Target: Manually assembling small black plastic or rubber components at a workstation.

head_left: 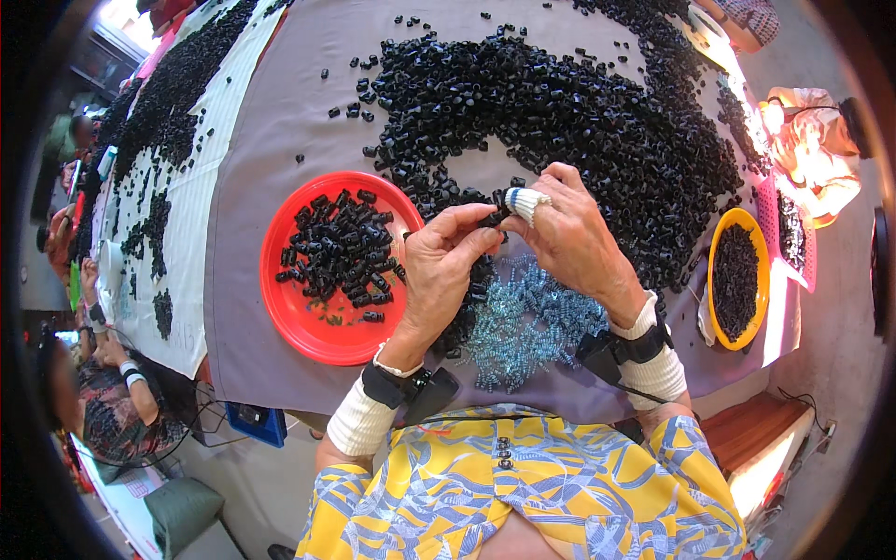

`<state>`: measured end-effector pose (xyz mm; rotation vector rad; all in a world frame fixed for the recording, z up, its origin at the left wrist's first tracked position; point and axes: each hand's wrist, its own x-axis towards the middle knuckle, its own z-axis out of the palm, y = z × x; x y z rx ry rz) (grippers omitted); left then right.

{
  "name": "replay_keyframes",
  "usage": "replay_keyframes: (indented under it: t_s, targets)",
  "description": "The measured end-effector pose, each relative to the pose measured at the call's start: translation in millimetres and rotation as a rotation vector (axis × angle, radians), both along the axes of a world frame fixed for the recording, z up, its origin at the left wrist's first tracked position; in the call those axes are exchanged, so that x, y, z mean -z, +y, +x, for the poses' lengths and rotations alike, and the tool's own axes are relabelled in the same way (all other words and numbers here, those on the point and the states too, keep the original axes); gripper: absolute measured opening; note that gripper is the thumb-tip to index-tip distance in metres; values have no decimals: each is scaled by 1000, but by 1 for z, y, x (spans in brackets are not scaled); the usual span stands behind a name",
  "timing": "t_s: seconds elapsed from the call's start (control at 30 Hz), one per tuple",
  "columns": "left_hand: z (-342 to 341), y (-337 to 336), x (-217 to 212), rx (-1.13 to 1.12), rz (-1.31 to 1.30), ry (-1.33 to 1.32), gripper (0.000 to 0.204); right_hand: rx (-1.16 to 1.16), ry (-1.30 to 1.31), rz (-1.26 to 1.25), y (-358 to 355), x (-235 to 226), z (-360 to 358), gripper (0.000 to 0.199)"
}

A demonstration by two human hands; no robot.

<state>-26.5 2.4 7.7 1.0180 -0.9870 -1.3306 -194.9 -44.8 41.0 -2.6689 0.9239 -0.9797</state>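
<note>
Above the near middle of the table, my left hand (439,275) pinches a small black plastic piece (493,217) between thumb and fingertips. My right hand (581,235) meets it there, fingers closed at the same spot; a white finger sleeve (528,203) with a blue stripe covers one fingertip. Whether the right fingers hold a separate part is hidden. Just below the hands lies a pile of small bluish coil springs (532,327). To the left, a red round plate (280,317) holds many short black pieces. A large heap of black tubular pieces (560,103) spreads beyond my hands.
At the right edge stands a yellow bowl (763,280) of thin black parts, beside a pink basket (807,271). Another table with black pieces (168,112) runs along the left, where other people sit. A blue tray (257,425) is below the table's front edge.
</note>
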Motion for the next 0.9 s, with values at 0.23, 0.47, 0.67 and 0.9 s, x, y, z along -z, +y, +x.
replay_keyframes:
  t_s: [0.23, 0.47, 0.67, 0.9]
  targets:
    - [-2, -1, -2, -21, 2, 3, 25, 16, 117, -51, 2, 1, -1, 10]
    - [-2, -1, 1, -25, 43, -47, 23, 49, 165, -143, 2, 4, 2, 11]
    - [-2, -2, 4, -16, 69, -34, 24, 59, 180, -132, 3, 7, 2, 11]
    - [-3, -2, 5, -26, 64, -57, 23, 36, 207, -136, 5, 13, 3, 14]
